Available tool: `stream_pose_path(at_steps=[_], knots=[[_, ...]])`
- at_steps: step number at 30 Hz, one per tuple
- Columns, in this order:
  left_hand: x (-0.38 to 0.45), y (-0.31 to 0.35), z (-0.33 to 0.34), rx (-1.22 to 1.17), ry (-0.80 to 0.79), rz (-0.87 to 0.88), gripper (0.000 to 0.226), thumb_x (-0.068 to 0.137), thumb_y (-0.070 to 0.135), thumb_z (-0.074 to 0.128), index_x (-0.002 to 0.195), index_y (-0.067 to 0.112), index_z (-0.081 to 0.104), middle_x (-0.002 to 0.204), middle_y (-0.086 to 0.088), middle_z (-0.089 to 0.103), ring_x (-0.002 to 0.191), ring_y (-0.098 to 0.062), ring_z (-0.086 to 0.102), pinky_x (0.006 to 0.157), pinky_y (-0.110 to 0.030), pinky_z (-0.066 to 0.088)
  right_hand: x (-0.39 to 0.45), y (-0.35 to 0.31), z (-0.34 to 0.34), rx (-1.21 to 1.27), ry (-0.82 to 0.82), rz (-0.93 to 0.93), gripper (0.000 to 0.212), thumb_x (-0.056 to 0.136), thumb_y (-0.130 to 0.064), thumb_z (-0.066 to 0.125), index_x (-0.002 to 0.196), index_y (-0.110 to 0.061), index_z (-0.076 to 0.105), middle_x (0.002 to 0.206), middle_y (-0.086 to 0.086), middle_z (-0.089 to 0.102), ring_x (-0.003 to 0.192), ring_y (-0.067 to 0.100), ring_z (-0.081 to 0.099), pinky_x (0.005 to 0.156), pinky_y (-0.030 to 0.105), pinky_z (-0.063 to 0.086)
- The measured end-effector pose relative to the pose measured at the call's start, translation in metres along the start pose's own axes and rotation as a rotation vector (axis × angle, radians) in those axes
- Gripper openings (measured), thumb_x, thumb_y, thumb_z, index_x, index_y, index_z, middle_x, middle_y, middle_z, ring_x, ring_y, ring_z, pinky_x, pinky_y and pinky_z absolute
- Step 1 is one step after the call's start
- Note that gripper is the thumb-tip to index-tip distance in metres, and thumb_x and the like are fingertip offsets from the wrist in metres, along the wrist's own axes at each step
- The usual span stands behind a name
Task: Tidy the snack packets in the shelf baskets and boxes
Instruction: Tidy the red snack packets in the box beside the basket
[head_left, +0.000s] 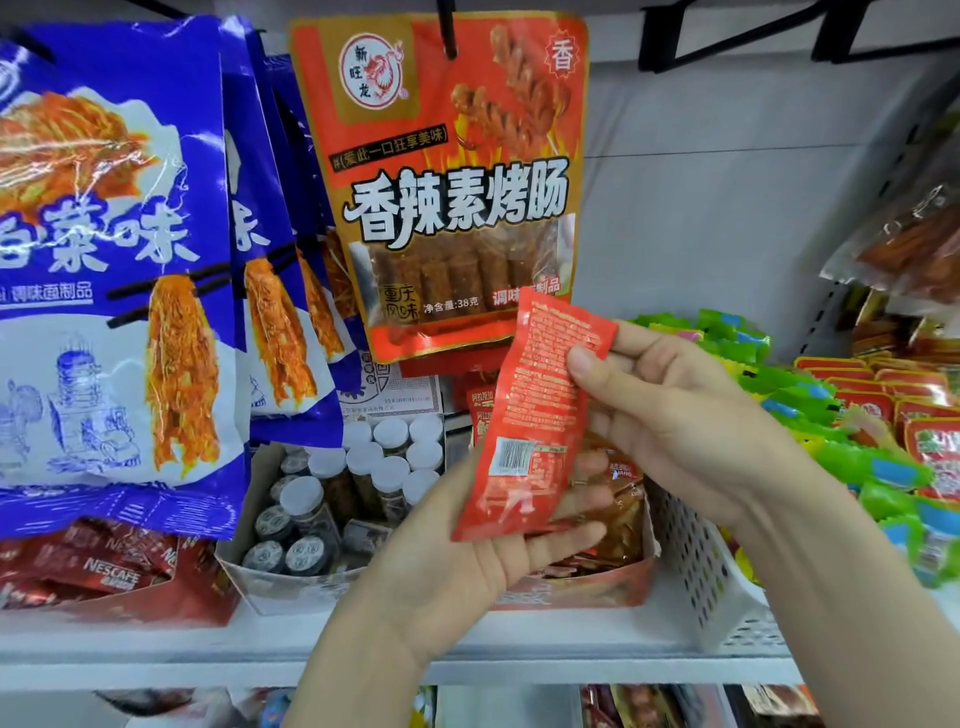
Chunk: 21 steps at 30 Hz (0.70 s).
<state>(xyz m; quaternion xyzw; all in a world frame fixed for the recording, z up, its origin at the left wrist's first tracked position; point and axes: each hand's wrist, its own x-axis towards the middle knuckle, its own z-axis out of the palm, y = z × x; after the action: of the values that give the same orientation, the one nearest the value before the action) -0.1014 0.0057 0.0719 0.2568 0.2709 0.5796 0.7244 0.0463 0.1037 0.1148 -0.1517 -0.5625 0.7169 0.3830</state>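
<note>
Both hands sit nearest the lens, sharing one red snack packet (530, 415) held above the shelf. I have my left hand (467, 561) palm-up beneath its lower end, fingers nearly straight, cradling it. My right hand (670, 415) pinches the upper edge between thumb and fingers, curled round that edge. The packet shows its printed back and barcode, long axis near upright, top tilted to the right. It hangs over the red cardboard box (587, 587), which lies directly below and just beyond the left palm; I judge that a lowering move away from me is what putting it down calls for, the right hand steering.

Containers, outward from there:
- Red cardboard box: holds more orange and red packets; fill level partly hidden by my hands.
- Grey-white box (270, 582), to the left, touching it: holds small jars with pale lids (363, 467), upright, packed close.
- White perforated basket (696, 561), to the right: holds green and yellow packets (810, 410), heaped loosely and overflowing.
- Far right: flat red packets (898, 395) in rows.
- Near left: a red Nescafe box (109, 571) of sachets.

Above hang blue bags (114, 249) and an orange sausage-snack bag (447, 182) on pegs.
</note>
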Motion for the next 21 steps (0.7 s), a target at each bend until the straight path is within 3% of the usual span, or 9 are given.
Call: stream_pose_path(at_steps=[3, 5, 8, 11, 15, 19, 21], knots=[[0.0, -0.001, -0.003, -0.106, -0.022, -0.007, 0.073, 0.056, 0.02, 0.095, 0.118, -0.004, 0.066, 0.096, -0.019, 0.067, 0.07, -0.021, 0.063, 0.065, -0.03, 0.057, 0.0, -0.002, 0.001, -0.097, 0.06, -0.036, 0.038, 0.075, -0.022, 0.076, 0.109, -0.008, 0.07, 0.099, 0.012, 0.073, 0.085, 0.015, 0.068, 0.079, 0.025, 0.056], [0.003, 0.001, -0.005, -0.031, 0.062, 0.061, 0.065, 0.052, 0.018, 0.096, 0.109, 0.0, 0.072, 0.088, -0.011, 0.068, 0.064, -0.014, 0.063, 0.059, -0.024, 0.054, 0.0, -0.004, -0.002, -0.151, 0.138, -0.04, 0.047, 0.069, -0.025, 0.075, 0.112, -0.011, 0.069, 0.103, 0.011, 0.074, 0.087, 0.014, 0.068, 0.081, 0.025, 0.056], [0.007, 0.003, -0.005, 0.232, 0.292, 0.198, 0.039, 0.06, 0.028, 0.082, 0.096, 0.012, 0.078, 0.1, -0.011, 0.075, 0.081, -0.018, 0.073, 0.063, -0.023, 0.057, 0.0, -0.007, -0.007, -0.125, 0.177, 0.015, 0.04, 0.084, -0.03, 0.061, 0.118, -0.009, 0.067, 0.107, 0.011, 0.074, 0.096, 0.016, 0.07, 0.082, 0.029, 0.058], [0.008, -0.001, -0.009, 0.405, 0.469, 0.375, 0.027, 0.065, 0.03, 0.077, 0.09, 0.02, 0.078, 0.097, -0.006, 0.076, 0.085, -0.016, 0.074, 0.064, -0.02, 0.056, -0.003, -0.011, -0.008, -0.145, 0.154, 0.077, 0.046, 0.087, -0.043, 0.054, 0.11, -0.006, 0.072, 0.106, 0.011, 0.074, 0.101, 0.02, 0.07, 0.082, 0.028, 0.058], [0.009, -0.004, -0.011, 0.536, 0.528, 0.486, 0.021, 0.071, 0.032, 0.075, 0.088, 0.021, 0.076, 0.091, -0.001, 0.077, 0.085, -0.016, 0.074, 0.063, -0.019, 0.056, -0.003, -0.004, -0.007, -0.527, 0.245, -0.024, 0.01, 0.081, -0.017, 0.072, 0.089, -0.016, 0.076, 0.085, 0.003, 0.077, 0.077, 0.013, 0.072, 0.065, 0.02, 0.057], [0.011, -0.002, -0.015, 0.693, 0.546, 0.521, 0.01, 0.086, 0.023, 0.069, 0.094, 0.026, 0.075, 0.093, 0.007, 0.077, 0.089, -0.009, 0.072, 0.071, -0.017, 0.056, -0.002, -0.003, -0.009, -0.618, 0.337, -0.053, 0.011, 0.081, -0.01, 0.075, 0.086, -0.019, 0.076, 0.071, 0.006, 0.073, 0.06, 0.011, 0.064, 0.056, 0.02, 0.054], [0.014, 0.0, -0.021, 0.869, 0.576, 0.558, 0.02, 0.096, 0.015, 0.059, 0.101, 0.03, 0.071, 0.095, 0.014, 0.075, 0.09, 0.001, 0.069, 0.074, -0.011, 0.052, -0.002, -0.006, -0.015, -0.705, 0.436, -0.141, 0.014, 0.079, -0.012, 0.078, 0.087, -0.023, 0.077, 0.067, -0.001, 0.073, 0.057, 0.006, 0.065, 0.061, 0.018, 0.055]])
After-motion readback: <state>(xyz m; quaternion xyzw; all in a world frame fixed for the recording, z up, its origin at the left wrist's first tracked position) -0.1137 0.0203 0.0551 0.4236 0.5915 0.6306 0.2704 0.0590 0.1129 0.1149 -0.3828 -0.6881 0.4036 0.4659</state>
